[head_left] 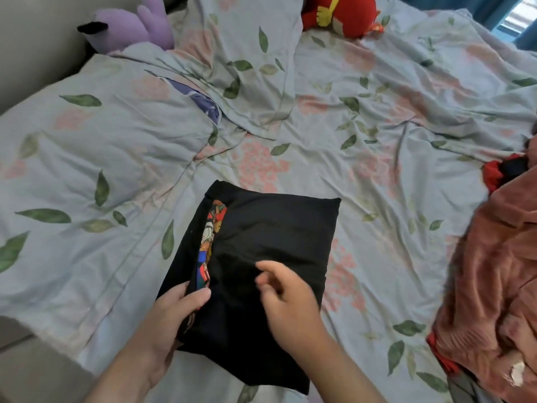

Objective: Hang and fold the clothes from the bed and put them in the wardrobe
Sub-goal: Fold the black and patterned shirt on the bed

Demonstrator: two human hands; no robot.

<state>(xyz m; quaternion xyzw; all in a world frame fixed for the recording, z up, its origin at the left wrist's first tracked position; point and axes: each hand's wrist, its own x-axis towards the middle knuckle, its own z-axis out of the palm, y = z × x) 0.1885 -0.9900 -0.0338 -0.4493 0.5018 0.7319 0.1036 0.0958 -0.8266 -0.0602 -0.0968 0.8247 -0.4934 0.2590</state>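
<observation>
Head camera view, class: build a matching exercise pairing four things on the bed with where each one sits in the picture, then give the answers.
Things:
1. Black shirt
2. Purple soft toy
3. Red soft toy
4. Pink clothes pile

Places:
A. right edge of the bed
B. top left, by the pillow
C. centre, folded, under both hands
D. top, right of the middle

Pairs: 1-C, 2-B, 3-D, 4-A

Single head view, looking forward-down over bed [377,126] (close above hands, wide-angle).
</observation>
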